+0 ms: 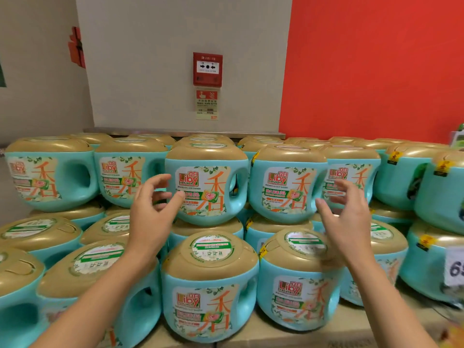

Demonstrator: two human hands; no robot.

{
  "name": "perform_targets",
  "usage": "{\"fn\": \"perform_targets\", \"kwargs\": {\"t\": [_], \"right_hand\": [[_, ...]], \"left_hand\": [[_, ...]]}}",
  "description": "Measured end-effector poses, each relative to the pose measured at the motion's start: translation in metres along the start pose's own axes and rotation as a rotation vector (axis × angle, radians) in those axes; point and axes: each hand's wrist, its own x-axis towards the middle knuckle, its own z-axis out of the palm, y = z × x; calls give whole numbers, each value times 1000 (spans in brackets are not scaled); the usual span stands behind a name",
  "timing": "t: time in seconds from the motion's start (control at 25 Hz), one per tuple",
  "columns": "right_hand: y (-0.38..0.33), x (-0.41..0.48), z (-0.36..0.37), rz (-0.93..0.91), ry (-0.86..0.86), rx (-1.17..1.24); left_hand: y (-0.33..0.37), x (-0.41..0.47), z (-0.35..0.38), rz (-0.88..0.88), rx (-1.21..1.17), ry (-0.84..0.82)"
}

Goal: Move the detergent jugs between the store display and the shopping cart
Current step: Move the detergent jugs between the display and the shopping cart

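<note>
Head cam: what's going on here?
A person stands at a stacked display of teal detergent jugs with gold lids. Both hands are raised and open, holding nothing: the left hand and right hand flank the upper-tier centre jug; the left fingers are at its label. No shopping cart is in view.

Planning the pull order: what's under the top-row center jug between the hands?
The center jug sits on the gold lid of another jug one tier down. Only that lid and a strip of teal body show; the front jug covers the rest. Both hands are open.
</note>
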Motion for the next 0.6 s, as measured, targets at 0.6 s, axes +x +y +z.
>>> {"fn": "perform_targets", "kwargs": {"t": [0.6], "right_hand": [[45,-373,-226,808,259,34]], "left_hand": [[-5,-321,69,-708,-297,-1021]]}}
